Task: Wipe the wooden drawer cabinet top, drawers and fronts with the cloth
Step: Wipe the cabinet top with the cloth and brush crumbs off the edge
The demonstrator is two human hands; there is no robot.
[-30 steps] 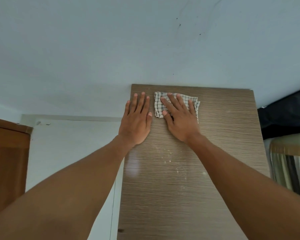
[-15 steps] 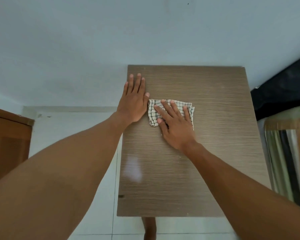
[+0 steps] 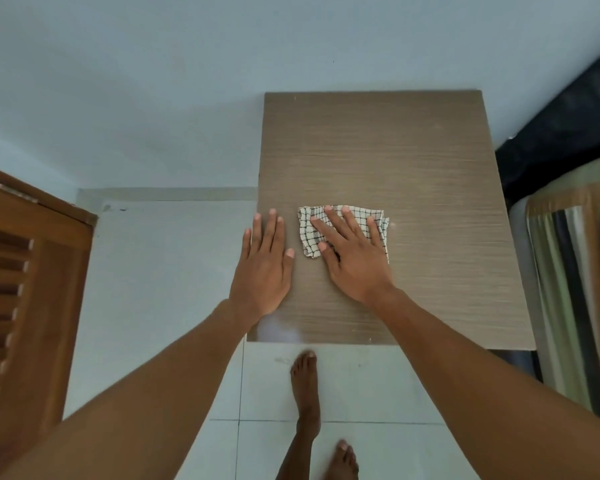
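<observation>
**Wood-grain cabinet top gets a wipe-down**

Brown louvred door [image 3: 32, 289] stands at far left, beside pale floor tiles [image 3: 361, 386]. The left hand [image 3: 262, 268] lies open and flat, fingers together, on the left edge of the cabinet top [image 3: 413, 161], gripping nothing. Just to its right, not touching, the right hand [image 3: 354, 254] presses open-palmed on the checked cloth [image 3: 309, 233], fingers spread across it. The folded cloth's long axis runs left to right, along the grain, toward the near-left part of the top. The unwiped stretch likely lies to the right, nearer the right hand. Striped fabric [image 3: 575, 289] hangs at far right.
</observation>
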